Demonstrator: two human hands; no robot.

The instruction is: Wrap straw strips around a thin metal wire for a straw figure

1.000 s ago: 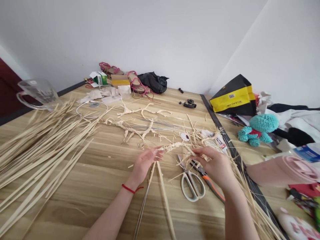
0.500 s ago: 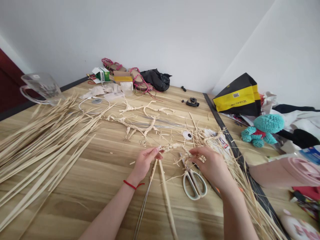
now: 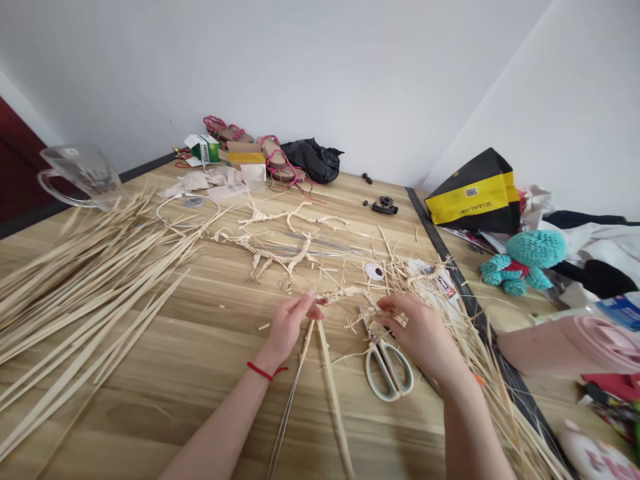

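My left hand, with a red string at the wrist, and my right hand both pinch an arched, braided straw branch over the wooden table. Loose straw ends spread from it toward the right. White-handled scissors lie just below my right hand, their blades hidden. Thin metal rods and a long straw strip run down between my arms. Two finished straw branches lie farther ahead.
A large pile of straw strips covers the table's left side. A glass jug, sandals, and a black bag stand at the back. Past the dark table edge are a teal crocheted toy and a yellow-and-black bag.
My hands have drawn slightly closer along the braid. The orange-handled tool beside the scissors is now mostly hidden under my right hand, and the view has shifted a little.
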